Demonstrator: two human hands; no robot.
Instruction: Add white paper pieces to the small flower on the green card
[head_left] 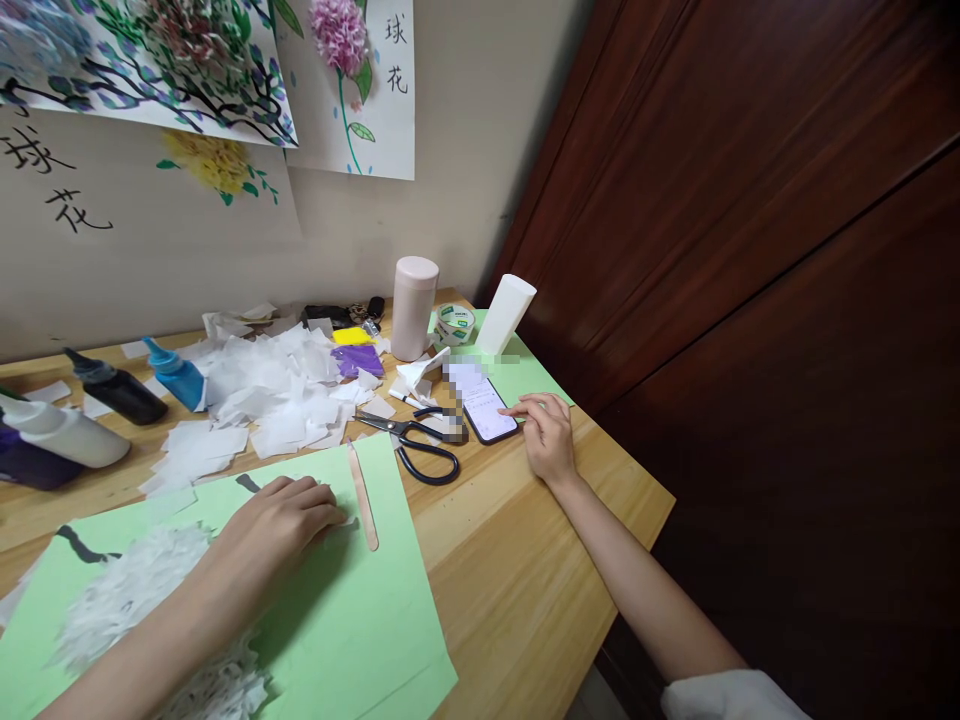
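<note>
My left hand (281, 525) is above a green sheet of paper (390, 620), fingers bent together, with the edge of a small white paper piece (349, 523) at the fingertips. White paper tufts (139, 585) cover part of the sheet and are partly hidden by my forearm. Dark painted strokes (84, 547) show beside them. A wooden stick (364, 497) lies on the sheet, right of that hand. My right hand (549, 435) rests at the lit phone (486, 408), a finger touching its screen and the other fingers loosely bent, holding nothing.
Black-handled scissors (429, 464) lie left of the phone. Behind are white paper squares (274, 375), a pink tumbler (415, 310), a tape roll (455, 322) and a white upright object (506, 315). Paint bottles (116, 390) stand or lean at left. A dark wooden panel (750, 300) borders the right.
</note>
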